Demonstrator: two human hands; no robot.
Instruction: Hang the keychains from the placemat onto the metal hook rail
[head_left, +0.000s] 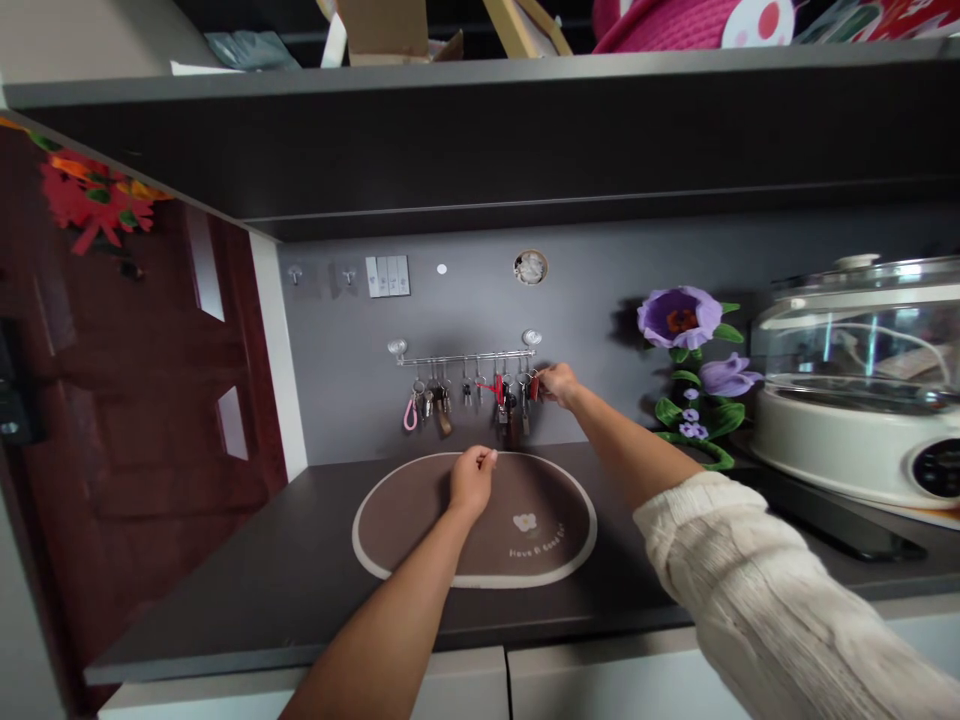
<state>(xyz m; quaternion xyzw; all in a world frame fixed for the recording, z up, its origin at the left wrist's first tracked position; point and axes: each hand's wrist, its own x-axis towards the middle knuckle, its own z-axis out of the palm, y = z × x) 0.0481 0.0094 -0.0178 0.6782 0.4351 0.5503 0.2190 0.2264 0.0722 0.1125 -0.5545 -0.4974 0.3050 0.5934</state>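
Since both bare forearms reach forward over the counter, the nearest thing in view is the cream knit sleeve pushed up the right arm. Just ahead, the left hand hangs over a brown oval mat, its fingers drawn into a narrow pinch with nothing visible between them; whether it touches the mat cannot be told. The cream-edged mat lies on the dark grey countertop. Farther off, the right hand reaches the right end of a chrome key rail, its fingertips among the bunched keys beside a red fob. The fingers are narrowly closed, but whether they grip a key is hidden.

The rail hangs from two round wall mounts, and the right mount sits just above that hand. A hard downward or sideways pull could work it loose, tipping the rail and shedding keys. Because the rings hang tightly together, one could snag its neighbours and set them swinging or lift them off their hooks. Any that fell would likely strike the mat or counter. On the right, the artificial purple flower stands close to the right forearm, so a wide swing of the elbow could knock it.
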